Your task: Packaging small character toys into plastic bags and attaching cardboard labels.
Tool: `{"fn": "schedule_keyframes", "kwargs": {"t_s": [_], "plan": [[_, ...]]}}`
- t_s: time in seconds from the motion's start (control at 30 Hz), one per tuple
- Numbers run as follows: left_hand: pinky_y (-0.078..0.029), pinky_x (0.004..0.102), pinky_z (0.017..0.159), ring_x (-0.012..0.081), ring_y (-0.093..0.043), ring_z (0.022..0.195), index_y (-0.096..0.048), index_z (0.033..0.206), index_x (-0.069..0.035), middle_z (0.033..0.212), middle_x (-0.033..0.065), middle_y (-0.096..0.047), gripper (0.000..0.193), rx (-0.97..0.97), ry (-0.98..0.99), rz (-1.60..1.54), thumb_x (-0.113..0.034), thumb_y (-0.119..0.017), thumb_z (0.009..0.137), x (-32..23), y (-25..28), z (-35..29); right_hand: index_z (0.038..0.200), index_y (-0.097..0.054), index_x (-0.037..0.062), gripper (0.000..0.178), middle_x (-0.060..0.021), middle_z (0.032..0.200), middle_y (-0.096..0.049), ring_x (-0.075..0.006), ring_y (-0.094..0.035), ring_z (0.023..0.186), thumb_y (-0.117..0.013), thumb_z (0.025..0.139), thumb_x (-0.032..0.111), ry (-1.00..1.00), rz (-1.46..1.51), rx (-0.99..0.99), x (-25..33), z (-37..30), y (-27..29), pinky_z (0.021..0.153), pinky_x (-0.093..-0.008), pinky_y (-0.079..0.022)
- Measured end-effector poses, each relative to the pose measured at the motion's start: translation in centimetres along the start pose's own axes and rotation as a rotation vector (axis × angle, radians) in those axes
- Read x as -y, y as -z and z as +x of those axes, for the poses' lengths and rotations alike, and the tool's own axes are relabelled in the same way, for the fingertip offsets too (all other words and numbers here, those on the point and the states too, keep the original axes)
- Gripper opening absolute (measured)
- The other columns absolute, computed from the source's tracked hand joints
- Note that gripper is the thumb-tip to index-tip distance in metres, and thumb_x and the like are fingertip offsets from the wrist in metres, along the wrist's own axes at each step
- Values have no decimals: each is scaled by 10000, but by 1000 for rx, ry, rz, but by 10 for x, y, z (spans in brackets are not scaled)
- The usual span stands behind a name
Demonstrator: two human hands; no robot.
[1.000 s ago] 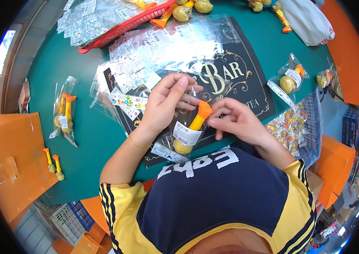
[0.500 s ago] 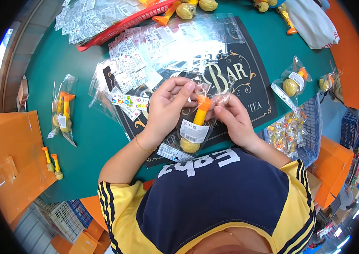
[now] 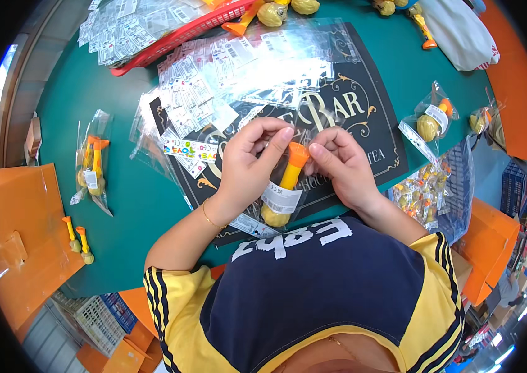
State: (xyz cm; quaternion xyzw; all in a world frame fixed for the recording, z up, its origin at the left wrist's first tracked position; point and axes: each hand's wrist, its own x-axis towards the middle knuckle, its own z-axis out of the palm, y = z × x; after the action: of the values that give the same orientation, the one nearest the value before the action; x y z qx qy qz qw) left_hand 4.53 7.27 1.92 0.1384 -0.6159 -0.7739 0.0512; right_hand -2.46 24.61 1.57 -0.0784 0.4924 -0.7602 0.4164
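Note:
In front of my chest is a clear plastic bag [image 3: 299, 195] with a toy [image 3: 290, 176] inside it. The toy has an orange flared end, a yellow stem and a gold, ridged ball at the bottom; a white label [image 3: 281, 198] wraps partly round it. My left hand [image 3: 254, 152] is closed, its thumb and finger pinching the bag's upper edge beside the orange end. On the other side, my right hand [image 3: 343, 166] is closed in a pinch on the bag film. The orange end points up and away from me, between both hands.
Flat clear bags with printed cards [image 3: 195, 93] cover the far part of a black mat [image 3: 375, 133]. Behind them is a red basket [image 3: 182, 36]. Bagged toys lie left [image 3: 94, 165] and right [image 3: 432, 121]; loose toys [image 3: 81, 242] lie at left. A blue crate [image 3: 461, 186] holds several more.
My right hand has shifted in and up, closer to the orange end and my left hand. The bagged toy has tilted slightly, and its ball has moved a little left.

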Motion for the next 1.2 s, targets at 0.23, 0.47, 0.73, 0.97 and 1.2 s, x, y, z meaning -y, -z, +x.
{"fn": "schedule_keyframes", "kwargs": {"t_s": [0.23,0.47,0.73,0.97,1.2], "plan": [[-455,185,718,60,-564,792,-556,1056,-5,877,33,-608,118,-68,-197,135,-88,-537,975,-2,-6,-6,1022,-454,46,81,-68,983,-583,-90,-580,814,-503,988,101,274,-131,-29,-9,-8,-7,728,-214,-453],[-493,233,685,104,-611,752,-575,1003,11,869,71,-627,94,-41,-357,515,-67,-562,952,-6,-7,-7,1018,-426,39,63,-55,961,-553,-73,-545,810,-478,988,59,299,-185,-27,-10,-3,-2,743,-214,-450],[-500,331,598,269,-635,665,-563,991,-15,824,137,-629,108,-47,-215,560,-88,-589,916,-3,-10,-1,991,-434,39,98,-35,879,-525,-61,-537,664,-524,957,20,479,-592,-80,-20,0,-4,574,-206,-448],[-501,277,604,151,-639,680,-544,988,-9,806,84,-601,121,-92,-174,583,-127,-549,963,-5,-3,-1,893,-420,56,119,-2,739,-505,-46,-503,619,-515,963,41,228,-429,-141,-2,0,-3,522,-205,-422],[-536,256,750,138,-655,852,-491,1062,-2,986,100,-636,146,-1,33,-138,-134,-479,1001,2,2,6,921,-431,64,103,-34,842,-528,-86,-496,728,-526,960,71,227,-250,-32,7,5,8,669,-234,-409]]}}
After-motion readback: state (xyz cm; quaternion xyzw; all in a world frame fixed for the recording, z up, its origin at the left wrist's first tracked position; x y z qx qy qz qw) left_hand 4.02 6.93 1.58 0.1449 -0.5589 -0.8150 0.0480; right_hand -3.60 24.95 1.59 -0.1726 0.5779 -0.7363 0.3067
